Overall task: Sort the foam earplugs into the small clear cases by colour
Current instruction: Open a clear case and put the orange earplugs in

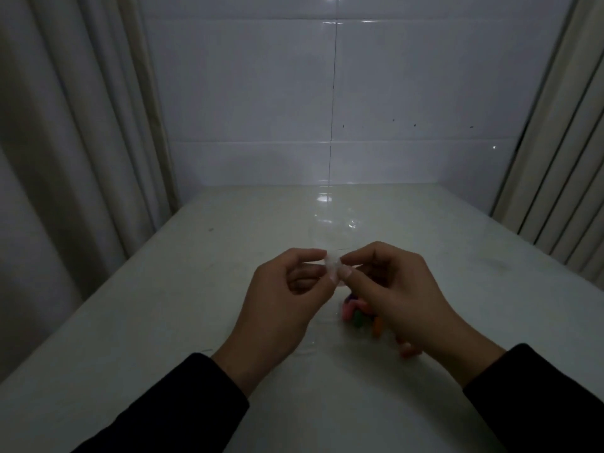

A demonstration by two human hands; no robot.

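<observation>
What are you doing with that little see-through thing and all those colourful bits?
A person in dark sleeves holds a small clear case up over a white table, pinching it with the left hand and the right hand. Below the hands, a little heap of foam earplugs, pink, green and orange, lies on the table. The light is dim, so I can't tell if the case is open or holds anything.

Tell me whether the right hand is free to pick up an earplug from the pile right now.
Probably not yet. The right hand and the left hand both pinch a small clear case above the table. The earplugs lie just beneath the right hand, so nothing blocks the way once it lets go.
</observation>
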